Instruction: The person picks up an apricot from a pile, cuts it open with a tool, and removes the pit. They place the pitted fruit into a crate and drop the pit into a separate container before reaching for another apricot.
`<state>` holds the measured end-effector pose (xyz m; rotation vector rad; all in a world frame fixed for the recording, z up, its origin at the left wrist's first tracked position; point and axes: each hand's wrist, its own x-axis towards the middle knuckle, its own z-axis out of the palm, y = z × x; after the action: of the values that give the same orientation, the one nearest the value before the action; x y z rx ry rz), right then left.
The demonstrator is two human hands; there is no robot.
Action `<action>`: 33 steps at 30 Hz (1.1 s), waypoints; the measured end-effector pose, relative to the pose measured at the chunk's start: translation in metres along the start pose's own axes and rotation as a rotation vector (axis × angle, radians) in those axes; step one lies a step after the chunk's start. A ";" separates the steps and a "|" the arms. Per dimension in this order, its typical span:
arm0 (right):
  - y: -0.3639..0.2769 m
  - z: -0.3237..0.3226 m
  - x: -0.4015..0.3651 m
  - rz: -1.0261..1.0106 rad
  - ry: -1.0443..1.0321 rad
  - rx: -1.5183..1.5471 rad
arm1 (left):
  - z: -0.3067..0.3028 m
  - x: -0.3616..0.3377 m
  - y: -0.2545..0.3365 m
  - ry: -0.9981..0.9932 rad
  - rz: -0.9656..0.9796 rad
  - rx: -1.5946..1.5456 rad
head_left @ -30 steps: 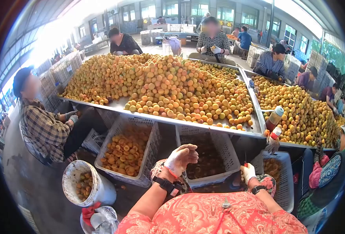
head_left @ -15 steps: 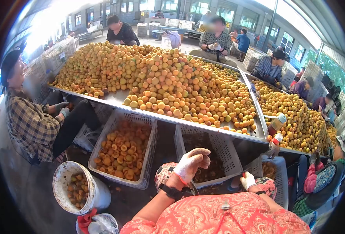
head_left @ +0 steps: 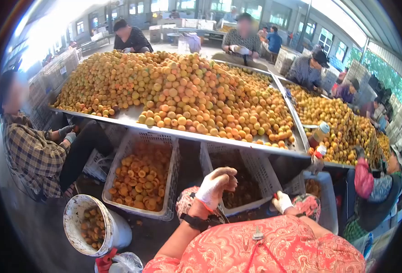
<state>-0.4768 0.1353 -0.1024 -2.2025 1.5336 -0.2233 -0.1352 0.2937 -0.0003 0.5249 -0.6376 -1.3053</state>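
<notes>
My left hand (head_left: 216,186), in a whitish work glove, hangs over the near edge of a white slatted crate (head_left: 265,175). Its fingers curl in towards the thumb, and I cannot tell what, if anything, they hold. Dark, wet-looking bits of fruit (head_left: 237,199) lie inside that crate. My right hand (head_left: 282,202), also gloved, is closed at the crate's right corner; a small tool with a red end (head_left: 275,196) pokes out of it. Beyond both hands, a heap of whole apricots (head_left: 182,91) covers much of the metal table (head_left: 130,112).
A crate of halved apricots (head_left: 139,179) stands to the left, near a stained white bucket (head_left: 119,234) with fruit inside. Bottles (head_left: 319,133) stand at the table's right. A person in a checked shirt (head_left: 32,154) sits left; several others sit around the tables.
My left hand's fingers have curled in more, and it has shifted slightly left. My right hand has moved a little up and left. The view has shifted slightly.
</notes>
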 end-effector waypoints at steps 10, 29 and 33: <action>0.006 -0.025 -0.007 -0.064 0.087 0.276 | 0.008 -0.002 -0.004 0.068 -0.079 0.162; 0.020 -0.097 0.004 -0.056 0.023 0.491 | 0.082 0.314 0.004 -0.109 -0.191 1.367; 0.025 -0.106 0.007 -0.010 -0.082 0.519 | 0.063 0.404 -0.032 -0.340 0.103 2.117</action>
<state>-0.5352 0.0933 -0.0203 -1.7852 1.2470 -0.4702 -0.1455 -0.1086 0.0774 1.8682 -2.2143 -0.1014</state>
